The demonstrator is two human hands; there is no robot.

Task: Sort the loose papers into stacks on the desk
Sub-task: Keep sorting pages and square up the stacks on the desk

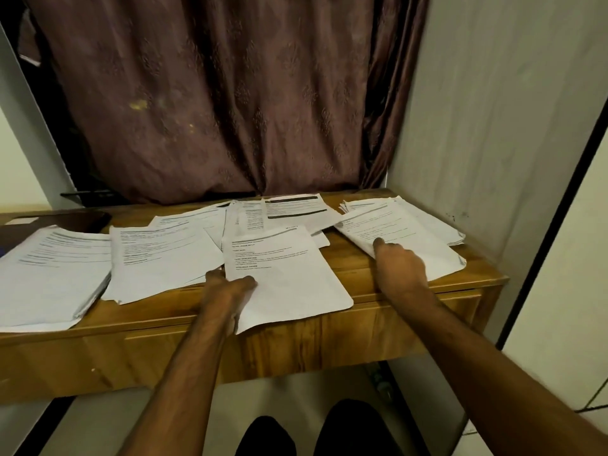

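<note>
Printed sheet (pixel 283 274) is lying at desk (pixel 210 343) front-centre, overhanging the edge; left hand (pixel 227 291) is pinching its near-left edge, thumb on top. Right hand (pixel 399 268) is resting on right stack (pixel 404 232), fingers partly curled; grip can't be told. Loose papers (pixel 279 212) are overlapping mid-desk; two more piles at left. Brown curtain (pixel 214 93) is hanging behind.

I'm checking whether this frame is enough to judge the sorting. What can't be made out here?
Head view:
- Print on the held sheet and other pages: too blurred to read.
- Left stack: cut off by the left edge.
- Left hand fingers: under the sheet.
- Right hand fingertips: hidden by its back, on the right stack.
</note>
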